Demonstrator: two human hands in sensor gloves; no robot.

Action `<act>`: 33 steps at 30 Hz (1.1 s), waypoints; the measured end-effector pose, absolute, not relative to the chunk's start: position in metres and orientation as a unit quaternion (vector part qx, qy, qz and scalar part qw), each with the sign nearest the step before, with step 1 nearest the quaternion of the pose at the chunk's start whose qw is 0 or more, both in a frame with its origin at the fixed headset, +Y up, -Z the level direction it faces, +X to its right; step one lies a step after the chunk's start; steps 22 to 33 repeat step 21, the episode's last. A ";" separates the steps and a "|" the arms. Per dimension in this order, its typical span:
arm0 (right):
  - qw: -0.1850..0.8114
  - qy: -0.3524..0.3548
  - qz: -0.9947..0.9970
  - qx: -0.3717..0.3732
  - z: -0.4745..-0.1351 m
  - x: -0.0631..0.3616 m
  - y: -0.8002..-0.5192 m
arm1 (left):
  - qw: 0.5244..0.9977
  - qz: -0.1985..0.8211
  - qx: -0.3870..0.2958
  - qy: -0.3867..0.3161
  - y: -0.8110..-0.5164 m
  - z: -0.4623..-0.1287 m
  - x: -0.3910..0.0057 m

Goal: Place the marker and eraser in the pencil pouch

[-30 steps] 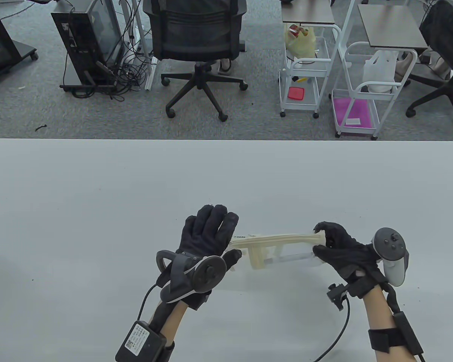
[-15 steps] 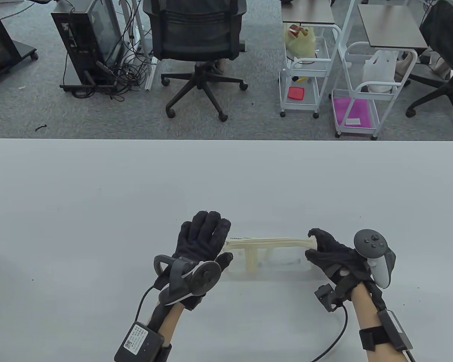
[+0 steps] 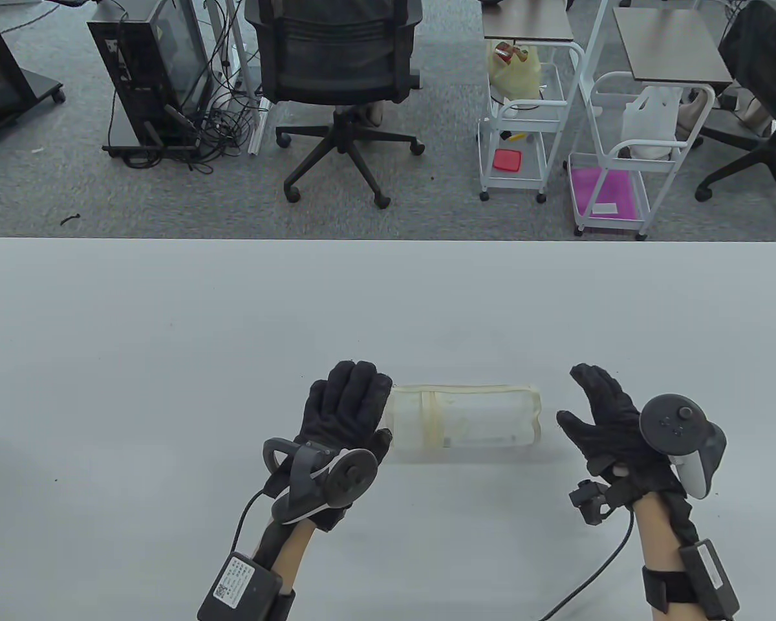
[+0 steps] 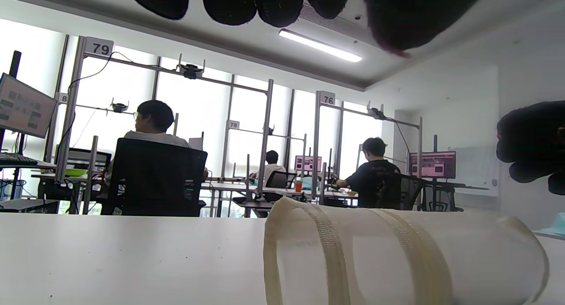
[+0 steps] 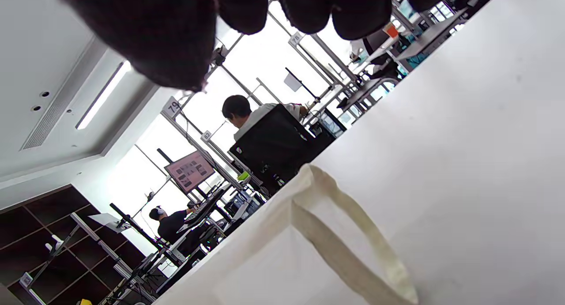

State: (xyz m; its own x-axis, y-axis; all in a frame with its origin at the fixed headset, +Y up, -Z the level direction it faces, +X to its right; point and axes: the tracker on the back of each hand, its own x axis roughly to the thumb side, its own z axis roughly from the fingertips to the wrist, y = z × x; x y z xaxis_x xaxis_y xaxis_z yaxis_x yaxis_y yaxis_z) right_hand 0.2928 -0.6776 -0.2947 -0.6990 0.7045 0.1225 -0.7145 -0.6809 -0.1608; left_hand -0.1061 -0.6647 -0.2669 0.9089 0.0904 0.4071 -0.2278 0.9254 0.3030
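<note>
The translucent pencil pouch [image 3: 464, 423] lies flat on the white table [image 3: 168, 336], lengthwise, its cream zipper along the far edge and a cream band [image 3: 431, 419] crossing it near one end. A faint slender shape shows through the side, too blurred to name. The left hand [image 3: 348, 407] sits just beside the pouch's band end, fingers spread — whether it touches the pouch I cannot tell. The right hand [image 3: 604, 414] is beyond the pouch's other end, a gap apart, fingers splayed and holding nothing. The left wrist view shows the pouch [image 4: 397, 256] close up — zipper tape running along its top.
</note>
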 end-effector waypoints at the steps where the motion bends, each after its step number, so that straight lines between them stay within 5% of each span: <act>1: 0.380 -0.111 0.917 0.041 -0.292 0.292 -0.672 | 0.959 0.091 0.180 -0.197 -0.664 -0.266 -0.107; 15: 0.234 -0.116 0.953 0.153 -0.274 0.235 -0.657 | 0.941 0.113 0.229 -0.221 -0.653 -0.255 -0.106; 33: 0.228 -0.114 0.954 0.156 -0.274 0.232 -0.659 | 0.942 0.109 0.228 -0.223 -0.654 -0.254 -0.104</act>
